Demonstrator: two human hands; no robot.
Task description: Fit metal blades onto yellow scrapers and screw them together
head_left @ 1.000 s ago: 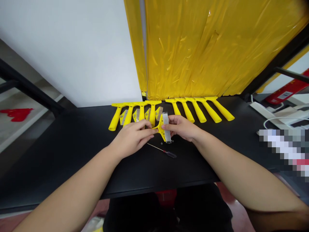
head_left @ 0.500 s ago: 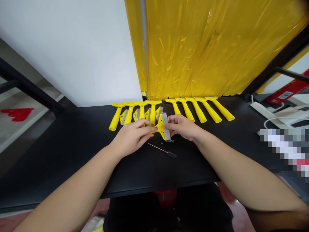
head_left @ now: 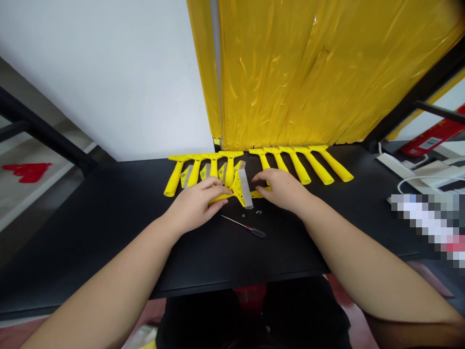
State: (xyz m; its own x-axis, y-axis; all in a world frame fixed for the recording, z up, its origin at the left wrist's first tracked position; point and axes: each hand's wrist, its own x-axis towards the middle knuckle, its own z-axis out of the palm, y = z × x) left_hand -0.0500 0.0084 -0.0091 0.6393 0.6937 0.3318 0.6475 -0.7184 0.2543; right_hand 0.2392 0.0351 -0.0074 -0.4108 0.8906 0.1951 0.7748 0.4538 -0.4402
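My left hand (head_left: 196, 202) is closed round the handle of a yellow scraper (head_left: 238, 189), whose head points right and carries a grey metal blade (head_left: 244, 188). Just right of the blade, my right hand (head_left: 279, 189) has its fingers bent over a flat yellow piece (head_left: 256, 194) on the black table; fingertips and thumb are on its right end. Small metal screws or nuts (head_left: 258, 212) lie below that piece. A screwdriver (head_left: 250, 230) with a dark clear handle rests nearer the front edge, its tip towards my left hand.
Several yellow handles (head_left: 174, 178) stand in a row at the back left, with small bladed yellow pieces (head_left: 186, 175) between them. More yellow handles (head_left: 337, 165) line the back right. White power strips and cables (head_left: 403, 177) are at the right edge.
My right hand has let go of the blade and moved slightly right, onto the flat yellow piece, which now shows. The scraper head has shifted slightly left and up.
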